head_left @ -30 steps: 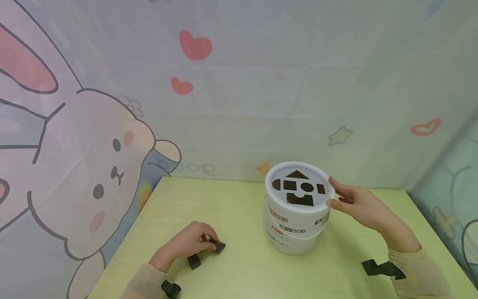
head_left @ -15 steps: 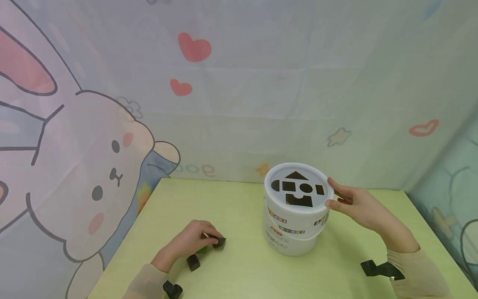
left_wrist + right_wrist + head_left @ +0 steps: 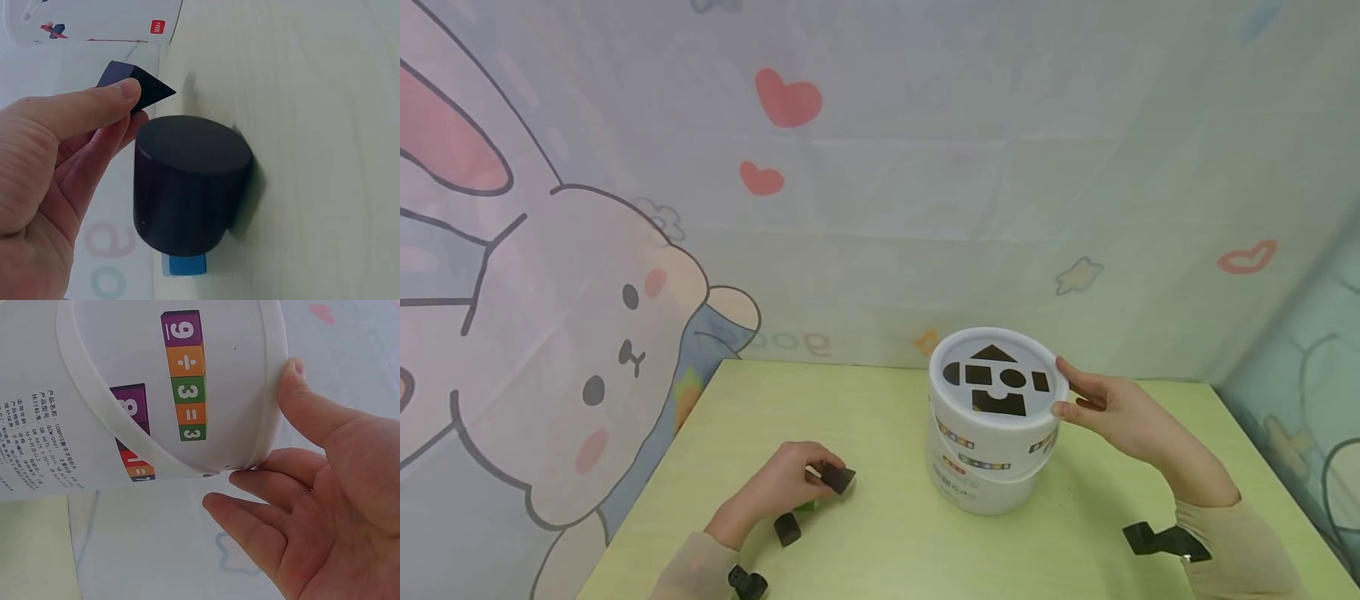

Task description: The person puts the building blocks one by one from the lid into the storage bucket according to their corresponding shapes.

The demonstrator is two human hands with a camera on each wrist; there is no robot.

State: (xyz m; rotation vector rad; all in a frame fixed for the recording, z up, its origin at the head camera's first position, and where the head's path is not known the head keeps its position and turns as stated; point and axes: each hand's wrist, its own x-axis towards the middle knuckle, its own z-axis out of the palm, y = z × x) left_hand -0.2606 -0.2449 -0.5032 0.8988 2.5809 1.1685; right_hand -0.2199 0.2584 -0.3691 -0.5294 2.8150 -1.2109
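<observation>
Pick-up step, as I read it. Left hand (image 3: 790,482) is pinching a black triangular prism (image 3: 839,477) between thumb and fingers, low over the table (image 3: 887,433); can't tell if it's fully clear. Prism sits left of the white bucket (image 3: 985,493), apart from it. Dark cylindrical block (image 3: 187,197) and green block (image 3: 807,506) near the hand; blue block (image 3: 187,265) shows in left wrist view only.

Right hand (image 3: 1112,414): fingers loosely spread, thumb and a fingertip against the rim of the shape-hole lid (image 3: 1038,405), seemingly bracing the upright bucket.

My call: next move wants the prism raised over the lid, triangular face matched to the triangular hole (image 3: 993,354), bucket held steady. Skewed corners could snag.
</observation>
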